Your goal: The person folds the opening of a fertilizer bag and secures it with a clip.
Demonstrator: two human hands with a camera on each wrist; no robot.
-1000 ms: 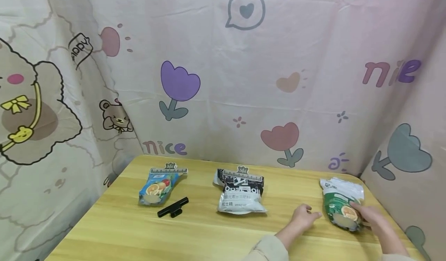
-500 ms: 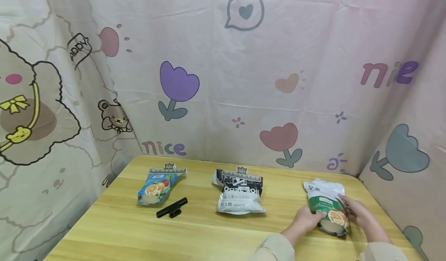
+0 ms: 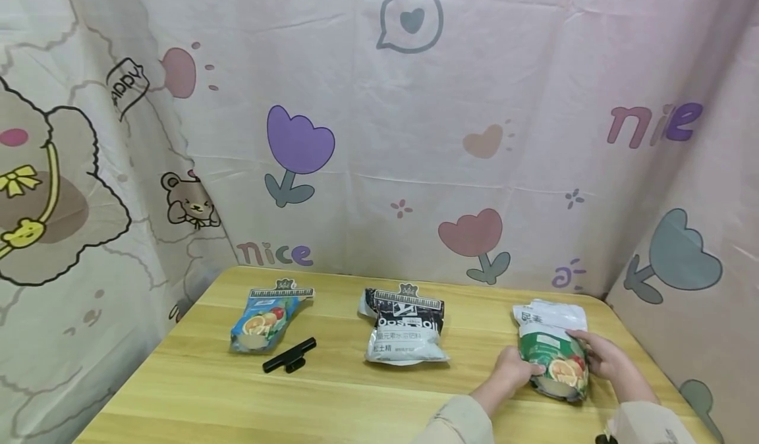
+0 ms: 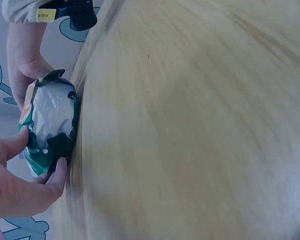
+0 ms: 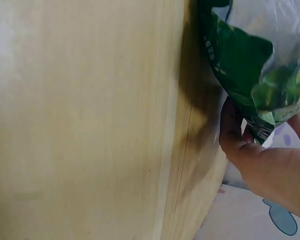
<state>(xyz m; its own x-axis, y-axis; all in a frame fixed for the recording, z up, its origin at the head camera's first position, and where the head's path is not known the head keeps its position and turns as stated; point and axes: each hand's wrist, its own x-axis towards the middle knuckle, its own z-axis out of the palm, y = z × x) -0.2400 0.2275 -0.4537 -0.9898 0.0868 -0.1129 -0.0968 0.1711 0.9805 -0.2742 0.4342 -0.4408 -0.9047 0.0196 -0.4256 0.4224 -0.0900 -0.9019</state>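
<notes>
A green and white plastic bag with a fruit print point(image 3: 554, 358) lies at the right of the table, its white top folded over at the far end. My left hand point(image 3: 510, 373) grips its near left side, the thumb on the printed front. On the right side, my right hand point(image 3: 601, 358) holds the bag. The left wrist view shows the bag's silvery underside point(image 4: 52, 112) between both hands. In the right wrist view, fingers of the right hand point(image 5: 270, 162) reach under the green edge, and the thumb is partly hidden.
A blue fruit-print bag point(image 3: 261, 325) with a piano-key clip point(image 3: 281, 293) lies at the left. In the middle sits a black and white bag point(image 3: 406, 338), also with a piano-key clip point(image 3: 408, 298). A black clip point(image 3: 290, 355) lies nearer. Printed curtains hang behind the wooden table point(image 3: 332, 404).
The green and white bag has shifted left, with the right hand on it. My left hand, apart from the bag one second ago, now grips its left side.
</notes>
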